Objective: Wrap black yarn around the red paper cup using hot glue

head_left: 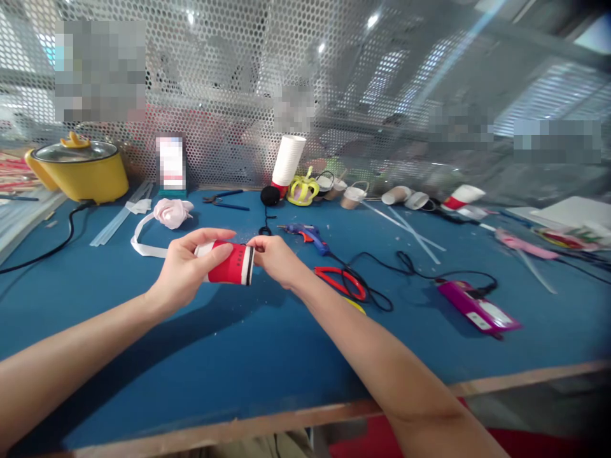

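Note:
My left hand grips a red paper cup lying sideways above the blue table, its black-and-white rim pointing right. My right hand pinches at that rim, where a thin black strip or cord runs around it. A black cord trails on the table just behind the cup. Both hands hover over the middle of the table.
Behind lie a blue glue gun, red scissors, a pink device with cables, a pink fabric rose on white ribbon, glue sticks, pliers, stacked cups, a yellow crown and a yellow pot.

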Tool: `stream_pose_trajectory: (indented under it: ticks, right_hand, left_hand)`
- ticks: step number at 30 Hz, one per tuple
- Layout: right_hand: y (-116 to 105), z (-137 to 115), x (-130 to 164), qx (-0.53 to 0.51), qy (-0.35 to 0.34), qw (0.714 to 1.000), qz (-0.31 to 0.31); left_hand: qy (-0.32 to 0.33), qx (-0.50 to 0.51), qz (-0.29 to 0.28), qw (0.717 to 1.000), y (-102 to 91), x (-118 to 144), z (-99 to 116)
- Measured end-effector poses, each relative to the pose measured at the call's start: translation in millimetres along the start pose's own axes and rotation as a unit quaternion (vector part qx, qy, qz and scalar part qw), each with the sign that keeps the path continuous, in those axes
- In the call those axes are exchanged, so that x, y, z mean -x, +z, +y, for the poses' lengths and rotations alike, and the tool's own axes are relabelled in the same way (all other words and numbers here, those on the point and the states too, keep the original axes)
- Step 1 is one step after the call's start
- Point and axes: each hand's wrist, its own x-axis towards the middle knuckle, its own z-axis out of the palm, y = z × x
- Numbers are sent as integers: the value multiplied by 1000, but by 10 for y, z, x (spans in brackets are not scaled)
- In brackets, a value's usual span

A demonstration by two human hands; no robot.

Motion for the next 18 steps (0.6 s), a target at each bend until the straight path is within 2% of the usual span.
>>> stream_pose_trajectory:
  ticks: [12, 16, 18]
  right_hand:
    - [27, 52, -13, 19, -6, 1000, -5]
    - [-64, 37, -29, 51, -4, 999, -18]
    - [-179, 1, -22, 90, -13, 996, 9]
  left_hand:
    - [13, -5, -8, 1000, -11, 10, -24]
    - [62, -30, -12, 998, -35, -1, -12]
    - [91, -59, -14, 994, -50, -12, -9]
